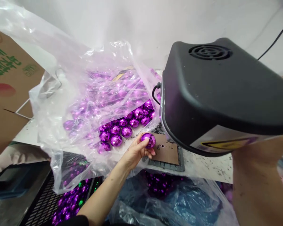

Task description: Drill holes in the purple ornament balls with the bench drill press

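My left hand (135,152) reaches forward over the table and its fingers are closed round one shiny purple faceted ball (148,140). It holds the ball just in front of a clear plastic bag (85,94) that is full of several purple balls (122,127) of the same kind. The ball is beside a brown cardboard pad (167,153) under a large black machine housing (221,91). My right forearm (257,185) rises at the lower right and goes up behind the housing; the right hand itself is hidden.
A brown cardboard box (7,91) stands at the left. Below the table edge a black mesh crate (44,201) holds purple and green balls, and blue and clear plastic bags (179,197) lie with more purple balls. A black cable (275,39) runs along the white wall.
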